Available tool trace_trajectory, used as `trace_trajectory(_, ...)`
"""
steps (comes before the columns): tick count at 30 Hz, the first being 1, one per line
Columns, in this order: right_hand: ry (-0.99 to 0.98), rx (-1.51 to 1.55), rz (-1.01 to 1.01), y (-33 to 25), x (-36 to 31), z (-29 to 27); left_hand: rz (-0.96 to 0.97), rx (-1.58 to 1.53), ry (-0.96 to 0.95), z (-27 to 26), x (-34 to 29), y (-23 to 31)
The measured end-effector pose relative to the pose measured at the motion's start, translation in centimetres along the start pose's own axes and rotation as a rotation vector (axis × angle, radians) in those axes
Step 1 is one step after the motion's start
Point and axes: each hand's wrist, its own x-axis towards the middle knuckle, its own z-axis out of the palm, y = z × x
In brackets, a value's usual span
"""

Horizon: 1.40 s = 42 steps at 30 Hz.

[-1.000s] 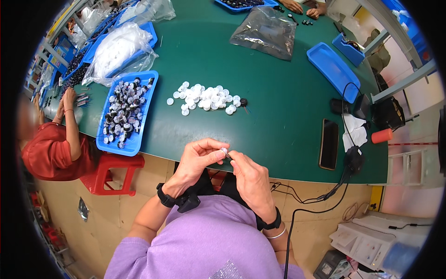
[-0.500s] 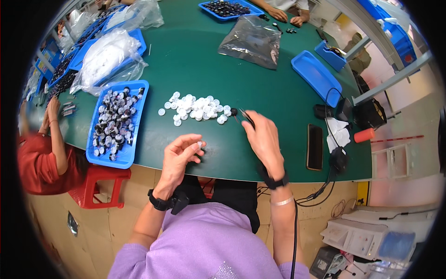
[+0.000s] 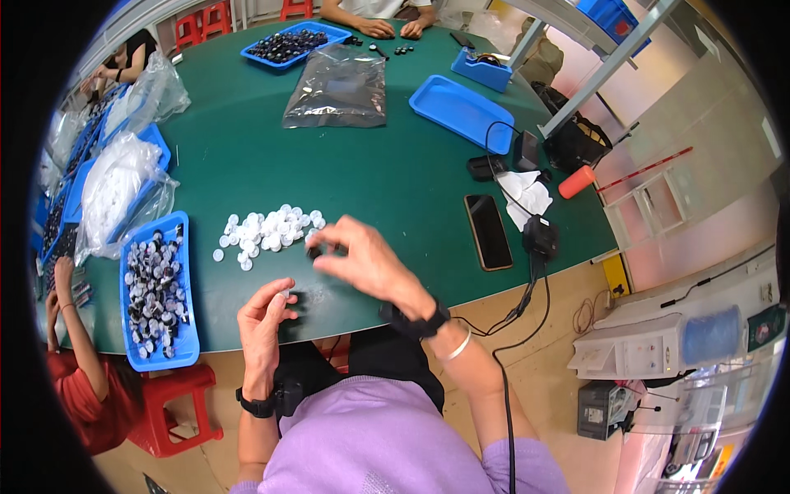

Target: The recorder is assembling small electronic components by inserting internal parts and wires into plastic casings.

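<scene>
My left hand [image 3: 265,317] is closed in a pinch near the table's front edge, holding a small whitish plastic part [image 3: 285,293] between thumb and forefinger. To its right, my right hand [image 3: 369,262] hovers over the green table with thumb and fingers curved around something small and dark [image 3: 315,251]. Blur and the fingers hide its exact shape. Just left of those fingertips lies a loose pile of white translucent plastic discs [image 3: 271,230]. A blue tray [image 3: 188,329] on the left holds many small black-and-clear round parts [image 3: 155,296].
On the right lie a phone [image 3: 488,233], black cables with a box [image 3: 541,237], tissue [image 3: 527,196] and an empty-looking blue tray [image 3: 461,115]. A grey plastic bag [image 3: 337,86] lies farther off. Other people's hands [image 3: 395,30] rest at the far edge; a red-sleeved person [image 3: 90,395] sits left.
The view has swung to the right. My right hand has moved left, toward the pile and my left hand; the tweezers-like tool seen at its fingers no longer shows clearly. My left hand keeps its pinch.
</scene>
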Motion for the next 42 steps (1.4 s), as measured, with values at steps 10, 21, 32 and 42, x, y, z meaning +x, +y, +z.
trace_trajectory(10,-0.02,0.972,0.17,-1.5,-6.2,3.2,0.092,0.101,-0.204,2.2,-0.8,0.3)
trace_trajectory(21,0.041,0.728,-0.039,-1.1,-6.7,3.5,0.038,0.161,-0.232,1.4,-1.7,0.1)
trace_trajectory(32,-0.117,-0.052,0.031,-2.4,-7.6,2.7,0.158,0.64,-0.221,1.4,-2.2,0.5)
trace_trajectory(42,0.055,0.394,0.354,-1.5,-8.0,0.9,-0.255,-0.162,-0.026,-0.7,-1.6,3.1)
